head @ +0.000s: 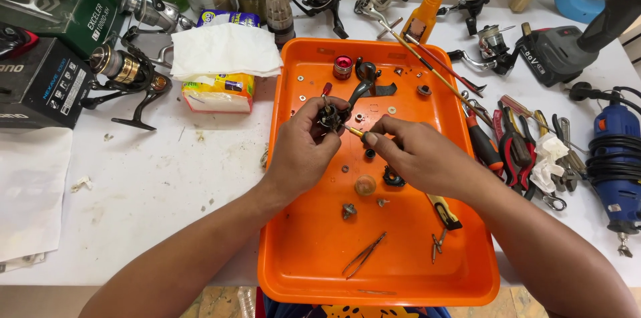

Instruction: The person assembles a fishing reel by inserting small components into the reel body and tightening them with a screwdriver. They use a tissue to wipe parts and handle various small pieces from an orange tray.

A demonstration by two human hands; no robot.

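Your left hand (304, 147) is curled over the orange tray (294, 264), fingers and thumb closed tight around a small dark reel part (329, 117) that sits at your fingertips, raised above the tray floor. Your right hand (420, 154) comes in from the other side, thumb and forefinger pinched on a thin yellow-tipped tool (355, 132) whose point meets the reel part just beside your left thumb. The two hands nearly touch at that spot.

Just beyond the grip, further from you, lie a black crank handle (366, 81), a red knob (342, 66) and a few loose washers, all on the tray. Just below the tool's point sits a small dark ring (369, 153). Nearer to you than the grip, under your right palm, rest a black gear-like piece (394, 178) and an amber round knob (364, 185); further toward you lie a pair of tweezers (364, 255), well apart from your hands.

To the right of your right hand, off the tray on the white table (153, 184), lie a red-handled screwdriver (482, 144), pliers (514, 147) and a blue rotary tool (614, 151). To the left of your left hand, a tissue pack (220, 71) and a gold and black fishing reel (127, 74) sit on the table, well away from the grip.
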